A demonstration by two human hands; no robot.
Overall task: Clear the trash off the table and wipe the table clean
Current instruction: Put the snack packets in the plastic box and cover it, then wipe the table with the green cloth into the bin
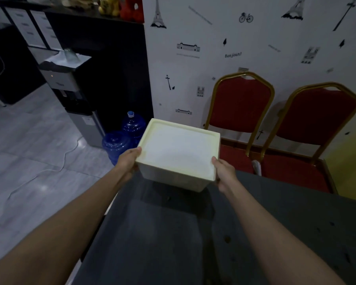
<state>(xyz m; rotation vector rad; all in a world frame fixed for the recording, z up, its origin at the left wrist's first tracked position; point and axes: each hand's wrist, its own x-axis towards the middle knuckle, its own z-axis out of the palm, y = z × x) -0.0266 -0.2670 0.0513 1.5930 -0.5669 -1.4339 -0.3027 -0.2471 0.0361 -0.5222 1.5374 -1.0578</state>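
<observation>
**Both hands hold one white box at the table's far end**

Nearest to me I see the dark table [245,233], its top running away from the camera, with a few small dark specks [227,239] scattered over its right half; I cannot tell what they are. Two bare forearms reach forward over it.

At the far end of the table I count one white box [177,153], rectangular, with a raised rim around its top face. My left hand [127,161] grips its left side with the thumb laid over the top edge, and my right hand [224,173] grips its right side in the same way, thumb on the rim. The box sits slightly tilted and casts a shadow on the tabletop below; I cannot tell whether its base touches the table or hangs just above it.

Beyond the box, on the left, two blue water jugs [119,142] stand on the grey floor, touching each other, beside one water dispenser [70,83]. A thin white cable [66,155] trails across the floor tiles.

On the right, two red chairs [240,103] with gold frames stand side by side against a white wall [193,79] printed with towers, a bicycle and the word "Bonjour!".
</observation>
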